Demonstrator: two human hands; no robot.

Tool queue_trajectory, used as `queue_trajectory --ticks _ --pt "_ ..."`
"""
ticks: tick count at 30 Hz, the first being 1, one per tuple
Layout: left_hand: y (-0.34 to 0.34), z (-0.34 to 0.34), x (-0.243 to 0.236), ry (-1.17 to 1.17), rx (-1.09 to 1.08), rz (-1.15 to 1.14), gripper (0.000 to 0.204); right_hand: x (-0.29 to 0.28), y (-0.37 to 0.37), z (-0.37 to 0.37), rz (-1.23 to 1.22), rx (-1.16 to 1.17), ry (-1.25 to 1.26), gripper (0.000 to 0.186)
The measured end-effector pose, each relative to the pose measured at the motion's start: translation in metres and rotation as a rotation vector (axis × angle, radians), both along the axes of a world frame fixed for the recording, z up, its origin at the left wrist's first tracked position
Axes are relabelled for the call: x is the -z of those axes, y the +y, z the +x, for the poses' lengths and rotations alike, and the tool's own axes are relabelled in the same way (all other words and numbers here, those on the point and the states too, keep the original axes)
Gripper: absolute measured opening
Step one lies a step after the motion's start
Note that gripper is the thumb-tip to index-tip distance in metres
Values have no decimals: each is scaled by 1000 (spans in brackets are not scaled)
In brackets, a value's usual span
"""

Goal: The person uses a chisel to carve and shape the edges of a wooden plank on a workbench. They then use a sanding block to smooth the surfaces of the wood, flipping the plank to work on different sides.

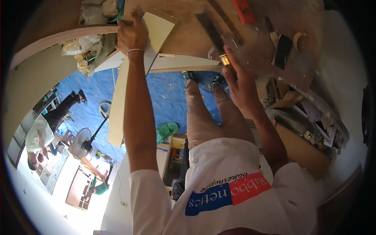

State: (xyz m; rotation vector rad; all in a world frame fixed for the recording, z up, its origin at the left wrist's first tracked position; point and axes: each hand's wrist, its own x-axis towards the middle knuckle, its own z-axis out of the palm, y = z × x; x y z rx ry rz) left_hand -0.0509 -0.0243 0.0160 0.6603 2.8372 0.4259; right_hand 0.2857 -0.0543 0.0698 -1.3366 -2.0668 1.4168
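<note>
At the far left of the brown worktable [184, 37], my left hand [133, 37] grips a long cream board [119, 103]. The board lies partly on the table and reaches down past its near edge, beside my left forearm. Farther right, my right hand [243, 86] is closed round the handle of a flat, dark file-like tool [210, 29] with a brass collar. Its blade points up and left over the tabletop, apart from the board. The blade is blurred, so its exact kind is unclear.
A red object [243, 11], a black sheet [282, 53] and a tape roll [301, 42] lie on the table. Plastic bags [80, 47] sit at left. A cardboard box [286, 98] stands right. Below are blue floor sheeting [164, 96], a fan [82, 144] and another person [41, 131].
</note>
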Motion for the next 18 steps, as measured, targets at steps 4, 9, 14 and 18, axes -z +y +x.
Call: queue_trajectory --ticks 4,9,14,18 --pt "1 -6 -3 -61 5 -30 88 -2 11 -18 -127 -127 -14 57" --pt "1 -7 7 84 2 -101 78 6 20 -23 -120 -210 -8 57" --pt "6 -9 2 -25 -6 -83 81 -11 55 -24 -313 -292 -136 54" --pt "6 -7 3 -16 -23 -81 80 0 64 -18 -232 -298 -34 52"
